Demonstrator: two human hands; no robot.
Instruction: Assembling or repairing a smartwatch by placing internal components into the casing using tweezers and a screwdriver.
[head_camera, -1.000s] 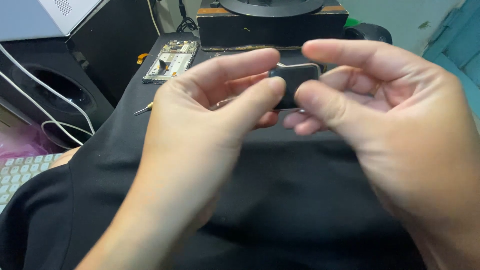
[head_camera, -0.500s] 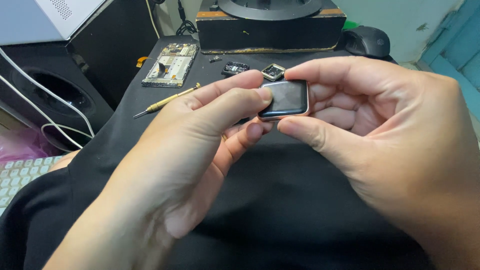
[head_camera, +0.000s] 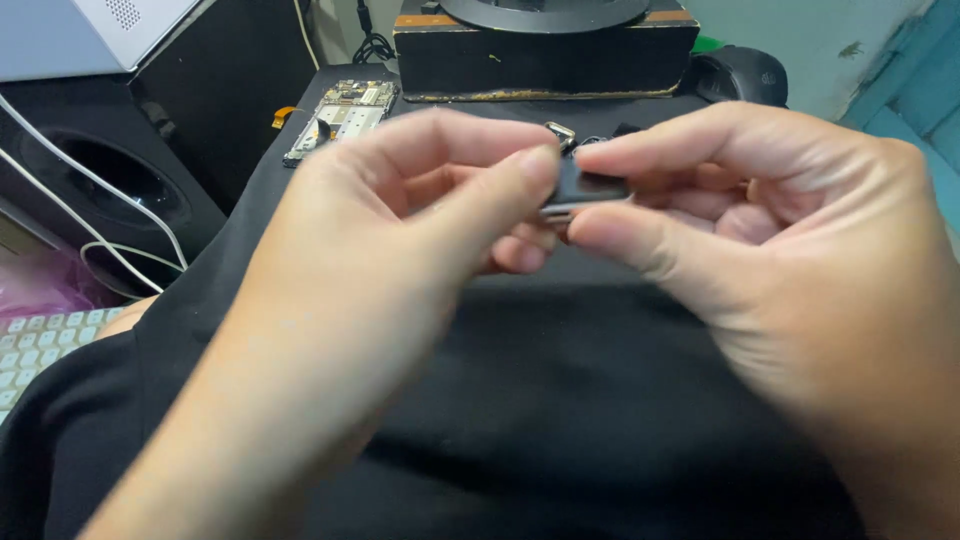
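Pinching sm. glossy black rounded-rect. device (head_camera: 590, 188), L hand (head_camera: 400, 230) & R hand (head_camera: 790, 250)

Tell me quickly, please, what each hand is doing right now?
Left hand: pinching the small dark device.
Right hand: pinching the same device from the other side.

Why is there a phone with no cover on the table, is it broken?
It looks taken apart. A bare phone circuit board lies on the black cloth at the back left, its insides showing. Nearer, the left hand and right hand pinch a small dark square device. Nothing is spilled.
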